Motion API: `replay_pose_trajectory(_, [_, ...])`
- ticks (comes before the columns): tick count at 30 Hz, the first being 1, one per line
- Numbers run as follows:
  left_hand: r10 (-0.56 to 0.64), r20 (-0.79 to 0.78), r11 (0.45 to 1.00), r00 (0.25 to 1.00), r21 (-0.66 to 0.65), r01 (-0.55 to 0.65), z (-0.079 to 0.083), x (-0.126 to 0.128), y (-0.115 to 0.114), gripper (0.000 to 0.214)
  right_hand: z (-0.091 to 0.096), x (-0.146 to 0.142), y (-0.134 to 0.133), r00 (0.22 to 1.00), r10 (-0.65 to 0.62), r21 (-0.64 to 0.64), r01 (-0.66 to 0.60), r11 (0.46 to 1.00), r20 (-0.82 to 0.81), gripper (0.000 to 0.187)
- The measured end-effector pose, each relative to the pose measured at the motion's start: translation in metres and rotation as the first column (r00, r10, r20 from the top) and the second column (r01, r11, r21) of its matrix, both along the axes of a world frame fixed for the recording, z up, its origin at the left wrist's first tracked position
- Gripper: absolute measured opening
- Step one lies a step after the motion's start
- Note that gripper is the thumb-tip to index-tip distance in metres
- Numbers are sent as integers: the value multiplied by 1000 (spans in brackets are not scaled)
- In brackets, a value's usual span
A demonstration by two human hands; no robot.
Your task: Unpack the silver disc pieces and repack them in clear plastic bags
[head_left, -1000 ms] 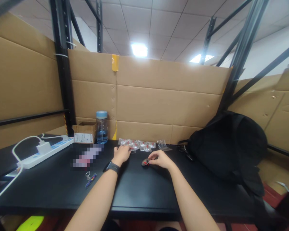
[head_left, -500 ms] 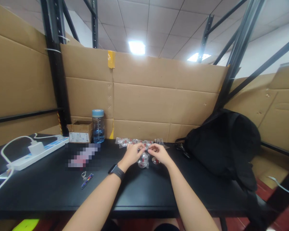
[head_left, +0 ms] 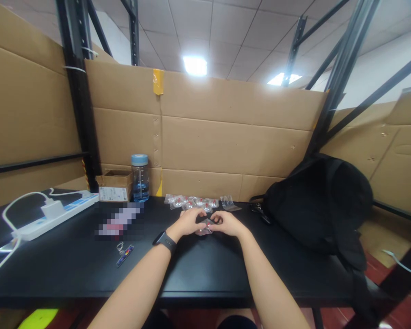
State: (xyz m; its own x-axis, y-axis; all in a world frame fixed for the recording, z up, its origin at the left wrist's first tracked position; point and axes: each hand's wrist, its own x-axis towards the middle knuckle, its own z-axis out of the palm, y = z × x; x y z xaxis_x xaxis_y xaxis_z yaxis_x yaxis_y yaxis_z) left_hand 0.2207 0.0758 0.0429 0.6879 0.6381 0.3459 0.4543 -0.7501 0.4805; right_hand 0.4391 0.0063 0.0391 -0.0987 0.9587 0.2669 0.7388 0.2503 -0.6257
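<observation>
Both hands meet over the black tabletop around a small clear plastic packet [head_left: 204, 230] with a red mark on it. My left hand [head_left: 187, 222], with a dark watch [head_left: 165, 241] on the wrist, has its thumb and fingers closed on the packet's left side. At the packet's right edge, my right hand [head_left: 229, 223] pinches with thumb and curled fingers. Just behind the hands lies a row of several clear packets [head_left: 192, 202] with round, red-marked contents. To their right is a flat clear plastic bag [head_left: 228, 203]. Fingers partly cover the packet, so its contents are unclear.
A black backpack [head_left: 315, 210] lies at the right. On the left are a power strip [head_left: 58, 215], an open cardboard box [head_left: 114, 186], a blue-lidded water bottle [head_left: 140, 178], a keychain [head_left: 125, 255] and a blurred-out item [head_left: 119, 221]. Cardboard walls [head_left: 205, 141] enclose the table.
My hands have come lower and closer around the packet. The separate round red-marked piece under my right hand no longer shows apart. The row of packets behind is now less covered.
</observation>
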Motion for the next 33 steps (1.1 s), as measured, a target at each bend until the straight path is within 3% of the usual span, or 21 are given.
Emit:
replay_pose_trajectory(6, [-68, -79, 992, 995, -113, 59, -1, 0, -2, 51, -7, 3, 4, 999, -12, -44, 10, 999, -41, 36])
replay_pose_trajectory(12, [-20, 14, 988, 1000, -150, 22, -5, 3, -1, 77, -4, -5, 10, 939, 67, 47, -54, 997, -338, 32])
replay_pose_trajectory(15, [-20, 163, 985, 986, -168, 48, -11, 6, 5, 66, 2, -6, 9, 875, 87, 120, -33, 992, -477, 41])
replay_pose_trajectory(20, [-70, 296, 982, 953, -149, 119, -9, 12, 8, 26, 12, -2, 3, 763, 91, 152, 10, 988, -639, 45])
replay_pose_trajectory(33, [-55, 458, 966, 887, -201, 164, -4, 18, 7, 22, 11, 2, 3, 661, 107, 188, 54, 981, -743, 45])
